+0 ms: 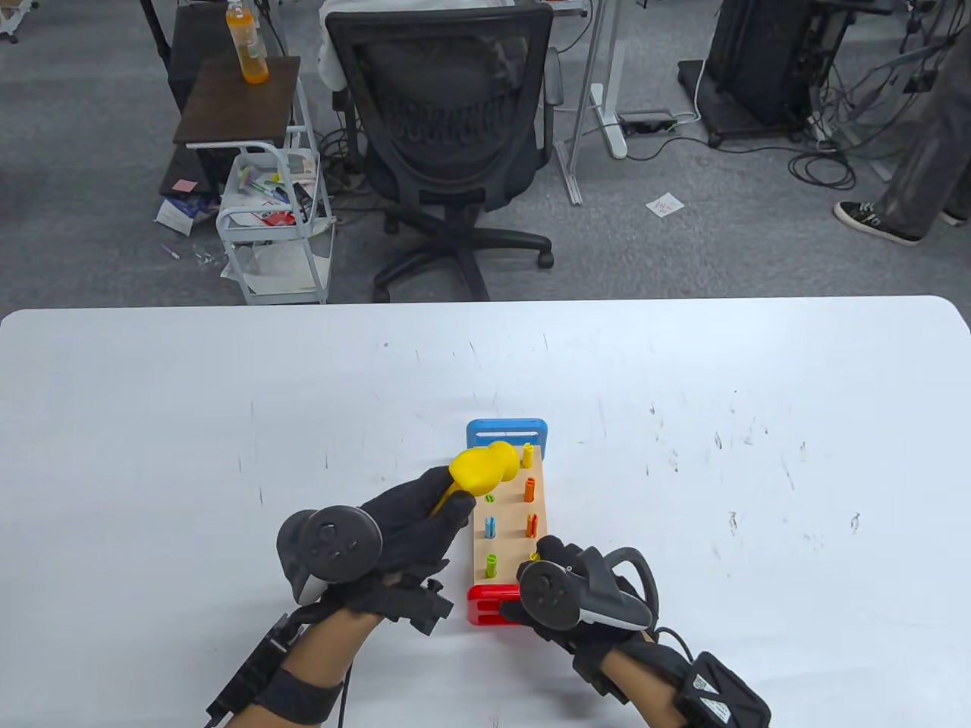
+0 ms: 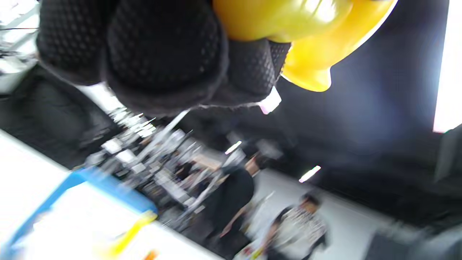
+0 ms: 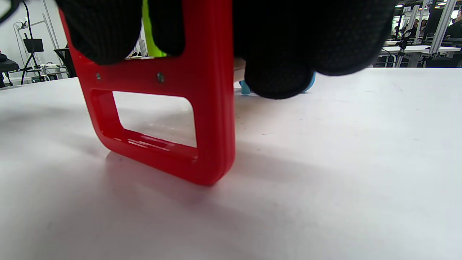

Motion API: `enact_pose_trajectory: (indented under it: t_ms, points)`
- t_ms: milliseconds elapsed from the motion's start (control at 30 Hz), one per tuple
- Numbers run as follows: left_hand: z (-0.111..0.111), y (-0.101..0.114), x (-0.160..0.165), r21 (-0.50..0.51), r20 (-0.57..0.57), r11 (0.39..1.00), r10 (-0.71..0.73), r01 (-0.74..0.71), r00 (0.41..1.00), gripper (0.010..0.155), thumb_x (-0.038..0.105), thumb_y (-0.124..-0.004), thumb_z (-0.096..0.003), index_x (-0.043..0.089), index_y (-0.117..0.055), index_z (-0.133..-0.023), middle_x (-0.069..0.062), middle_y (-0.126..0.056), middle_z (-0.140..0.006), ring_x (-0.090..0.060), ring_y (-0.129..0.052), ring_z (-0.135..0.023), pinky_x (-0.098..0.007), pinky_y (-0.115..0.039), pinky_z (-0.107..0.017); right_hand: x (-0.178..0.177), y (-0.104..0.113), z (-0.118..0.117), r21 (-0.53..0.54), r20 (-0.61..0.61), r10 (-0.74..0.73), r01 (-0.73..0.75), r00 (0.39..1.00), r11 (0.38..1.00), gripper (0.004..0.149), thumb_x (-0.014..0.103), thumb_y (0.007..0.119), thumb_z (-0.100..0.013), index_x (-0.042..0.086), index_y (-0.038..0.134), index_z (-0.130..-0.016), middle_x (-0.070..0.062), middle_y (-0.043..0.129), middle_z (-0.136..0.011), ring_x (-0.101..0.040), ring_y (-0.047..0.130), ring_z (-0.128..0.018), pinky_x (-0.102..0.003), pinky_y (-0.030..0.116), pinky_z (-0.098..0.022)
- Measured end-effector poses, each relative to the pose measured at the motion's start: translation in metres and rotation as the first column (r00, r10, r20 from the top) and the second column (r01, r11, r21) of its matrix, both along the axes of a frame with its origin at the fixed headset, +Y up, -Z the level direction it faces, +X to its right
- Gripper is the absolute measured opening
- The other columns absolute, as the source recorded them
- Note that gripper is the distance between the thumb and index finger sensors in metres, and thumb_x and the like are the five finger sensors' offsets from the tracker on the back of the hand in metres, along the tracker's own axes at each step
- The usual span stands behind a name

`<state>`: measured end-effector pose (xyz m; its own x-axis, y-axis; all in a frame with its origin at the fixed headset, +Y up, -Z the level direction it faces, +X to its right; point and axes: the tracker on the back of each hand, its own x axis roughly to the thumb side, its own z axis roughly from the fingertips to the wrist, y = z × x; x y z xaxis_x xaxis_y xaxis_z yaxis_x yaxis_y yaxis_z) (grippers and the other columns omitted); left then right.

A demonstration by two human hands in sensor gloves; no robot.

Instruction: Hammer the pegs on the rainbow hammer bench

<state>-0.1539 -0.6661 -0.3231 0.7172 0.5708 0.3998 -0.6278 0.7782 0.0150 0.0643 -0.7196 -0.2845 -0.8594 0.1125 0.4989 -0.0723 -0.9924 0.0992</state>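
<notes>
The hammer bench (image 1: 510, 535) stands mid-table, a wooden top between a blue end (image 1: 507, 434) and a red end (image 1: 485, 604). Several coloured pegs stick up from it, among them a blue peg (image 1: 489, 526) and orange pegs (image 1: 530, 490). My left hand (image 1: 413, 527) grips the handle of the yellow hammer (image 1: 482, 468), whose head hangs above the bench's far left part. The hammer shows in the left wrist view (image 2: 288, 21) under my fingers (image 2: 162, 54). My right hand (image 1: 565, 580) holds the bench's near right corner at the red end (image 3: 162, 108).
The white table (image 1: 227, 425) spreads wide on both sides of the bench. Beyond its far edge stand a black office chair (image 1: 447, 129), a small cart (image 1: 273, 220) and a side table with an orange bottle (image 1: 246, 42).
</notes>
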Motion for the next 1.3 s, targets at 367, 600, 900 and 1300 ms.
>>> enact_pose_trajectory:
  t_ms: [367, 600, 900, 1300]
  points:
    - [0.006, 0.023, -0.014, -0.010, 0.078, 0.969, 0.247, -0.247, 0.966, 0.076, 0.074, -0.051, -0.0516, 0.020, -0.089, -0.089, -0.007, -0.107, -0.057, -0.021, -0.107, -0.034, -0.045, -0.091, -0.042, 0.000, 0.000, 0.000, -0.003, -0.001, 0.001, -0.001, 1.000, 1.000, 0.040, 0.052, 0.075, -0.054, 0.015, 0.081, -0.068, -0.024, 0.075, -0.087, -0.039, 0.092, -0.063, -0.057, 0.080, -0.051]
    - [0.005, 0.008, -0.002, 0.123, 0.058, 0.987, 0.096, -0.103, 0.994, 0.075, 0.074, -0.055, -0.0506, 0.018, -0.092, -0.086, -0.009, -0.108, -0.054, -0.022, -0.107, -0.030, -0.047, -0.091, -0.040, 0.001, 0.000, 0.000, -0.007, -0.003, 0.001, -0.001, 1.000, 1.000, 0.040, 0.051, 0.075, -0.054, 0.014, 0.081, -0.068, -0.024, 0.075, -0.087, -0.039, 0.092, -0.063, -0.057, 0.079, -0.051]
    - [-0.001, -0.002, -0.005, -0.067, 0.023, 0.998, 0.018, -0.016, 1.000, 0.075, 0.075, -0.052, -0.0512, 0.021, -0.090, -0.088, -0.005, -0.107, -0.056, -0.020, -0.107, -0.034, -0.045, -0.092, -0.042, 0.000, 0.001, 0.000, -0.004, -0.003, 0.001, -0.001, 1.000, 1.000, 0.040, 0.052, 0.075, -0.054, 0.015, 0.081, -0.068, -0.024, 0.075, -0.087, -0.039, 0.092, -0.063, -0.057, 0.079, -0.051]
    - [0.001, -0.004, 0.007, -0.010, 0.042, 0.998, -0.056, 0.057, 0.998, 0.075, 0.074, -0.055, -0.0511, 0.019, -0.093, -0.086, -0.008, -0.109, -0.051, -0.021, -0.107, -0.027, -0.046, -0.092, -0.037, 0.000, 0.001, 0.000, -0.002, -0.001, 0.000, 0.000, 1.000, 1.000, 0.040, 0.052, 0.075, -0.054, 0.015, 0.081, -0.068, -0.024, 0.075, -0.087, -0.039, 0.092, -0.063, -0.057, 0.079, -0.051]
